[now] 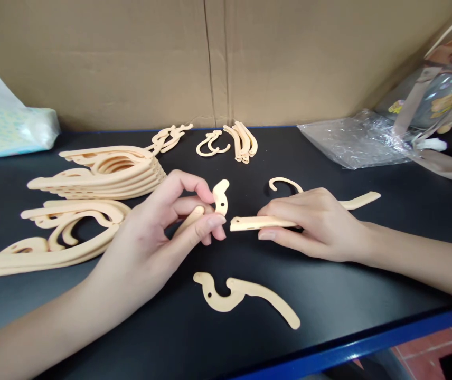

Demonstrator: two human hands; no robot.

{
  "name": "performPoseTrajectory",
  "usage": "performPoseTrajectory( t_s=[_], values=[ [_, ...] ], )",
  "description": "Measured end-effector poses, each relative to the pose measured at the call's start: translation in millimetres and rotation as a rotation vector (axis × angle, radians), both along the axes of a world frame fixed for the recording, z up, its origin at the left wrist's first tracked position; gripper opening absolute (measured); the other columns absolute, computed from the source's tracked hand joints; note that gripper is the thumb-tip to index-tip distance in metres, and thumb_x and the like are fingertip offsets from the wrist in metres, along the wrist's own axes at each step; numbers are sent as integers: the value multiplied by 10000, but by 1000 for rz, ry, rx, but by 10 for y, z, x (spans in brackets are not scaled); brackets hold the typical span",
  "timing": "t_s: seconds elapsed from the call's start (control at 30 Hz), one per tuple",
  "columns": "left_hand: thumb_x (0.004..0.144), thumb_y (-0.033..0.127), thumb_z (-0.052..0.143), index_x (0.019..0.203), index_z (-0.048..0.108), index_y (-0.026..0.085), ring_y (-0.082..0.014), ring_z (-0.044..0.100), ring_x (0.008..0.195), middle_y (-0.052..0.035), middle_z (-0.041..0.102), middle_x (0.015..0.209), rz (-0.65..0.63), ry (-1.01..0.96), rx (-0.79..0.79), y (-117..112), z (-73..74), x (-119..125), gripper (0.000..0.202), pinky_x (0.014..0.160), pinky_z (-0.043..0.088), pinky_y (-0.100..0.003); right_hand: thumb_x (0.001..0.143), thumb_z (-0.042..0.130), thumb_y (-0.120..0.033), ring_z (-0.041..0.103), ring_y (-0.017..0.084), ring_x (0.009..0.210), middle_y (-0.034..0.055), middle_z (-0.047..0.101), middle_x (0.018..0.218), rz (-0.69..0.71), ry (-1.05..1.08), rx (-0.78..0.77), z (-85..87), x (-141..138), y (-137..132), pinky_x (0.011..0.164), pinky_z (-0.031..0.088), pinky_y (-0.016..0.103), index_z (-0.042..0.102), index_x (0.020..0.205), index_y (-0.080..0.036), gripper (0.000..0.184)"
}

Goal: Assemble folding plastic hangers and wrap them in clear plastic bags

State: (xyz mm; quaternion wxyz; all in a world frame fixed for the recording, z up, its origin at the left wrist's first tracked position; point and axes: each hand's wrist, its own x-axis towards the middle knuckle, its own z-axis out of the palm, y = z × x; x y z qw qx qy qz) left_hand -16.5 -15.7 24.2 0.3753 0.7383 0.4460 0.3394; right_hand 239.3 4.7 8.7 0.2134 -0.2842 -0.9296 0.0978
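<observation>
We have both hands raised over the black surface [158,338], working with pale wooden-looking hanger parts near the middle of our view. Our left hand [182,221] has its grip closed on a curved hanger piece [220,198], thumb beneath and a finger above; its knobbed tip points to 12 o'clock and a small hole faces us. A rounded bar end [197,211] shows among those fingers, though we cannot tell whether it belongs to the same piece. Our right hand [309,224] has its grip clamped on a hanger arm [245,224], which lies level, long axis from 9 to 3 o'clock. From the left grip, this arm lies toward 4 o'clock, its holed end just beside the left fingertips, with a narrow gap between. The left hand is thus the nearer to that free end.

At 6 o'clock, apart from both hands, a loose hanger piece [224,303] rests flat, long axis roughly from 10 to 4 o'clock. A stack of hanger parts [111,179] sits at 9 o'clock, hooks [208,153] lie near 12, and a plastic wrapper [339,140] lies at 2.
</observation>
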Motion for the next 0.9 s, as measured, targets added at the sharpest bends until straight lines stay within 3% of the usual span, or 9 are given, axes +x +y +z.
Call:
performPoseTrajectory(
  t_s=[0.17, 0.3, 0.43, 0.67, 0.77, 0.9],
  values=[
    [1010, 395, 448, 1002, 488, 281, -104, 490, 583, 64, 546, 689, 33, 104, -2, 26, -24, 6, 121, 521, 423, -187, 1054, 445, -343, 571, 90, 591, 1, 681, 742, 0, 8, 10, -2, -4, 6, 575, 375, 218, 648, 922, -163, 301],
    [938, 481, 568, 866, 430, 261, -86, 305, 481, 97, 371, 578, 68, 171, -82, 14, -4, 17, 270, 407, 262, -172, 1056, 436, -349, 559, 94, 569, -7, 660, 700, -4, -18, 14, -14, -3, 8, 566, 373, 217, 645, 944, -163, 301],
    [885, 518, 606, 757, 398, 240, -81, 210, 444, 108, 268, 501, 88, 271, -101, -2, 12, 40, 370, 394, 157, -204, 1056, 431, -357, 561, 95, 559, -10, 659, 691, -15, -34, 14, -17, -1, 8, 559, 371, 218, 646, 959, -167, 303],
    [993, 425, 392, 679, 407, 224, -99, 376, 425, 75, 401, 495, -52, 480, 123, -12, 10, -14, 373, 458, 252, -268, 1049, 452, -334, 539, 89, 540, -21, 641, 673, -7, -16, 23, -5, -3, 0, 549, 368, 219, 647, 941, -162, 281],
    [1032, 394, 327, 699, 406, 226, -119, 482, 499, 54, 489, 566, -81, 495, 162, -20, 8, -43, 381, 518, 306, -290, 1047, 458, -319, 528, 86, 532, -24, 631, 667, -2, -5, 41, -6, -3, -1, 548, 362, 218, 649, 944, -154, 272],
    [1039, 381, 303, 736, 434, 230, -138, 484, 535, 45, 493, 607, -107, 550, 181, -55, 24, -15, 363, 551, 311, -310, 1044, 465, -317, 518, 84, 523, -31, 605, 646, 0, -4, 35, -9, -8, 2, 543, 349, 220, 650, 933, -151, 272]
  ],
)
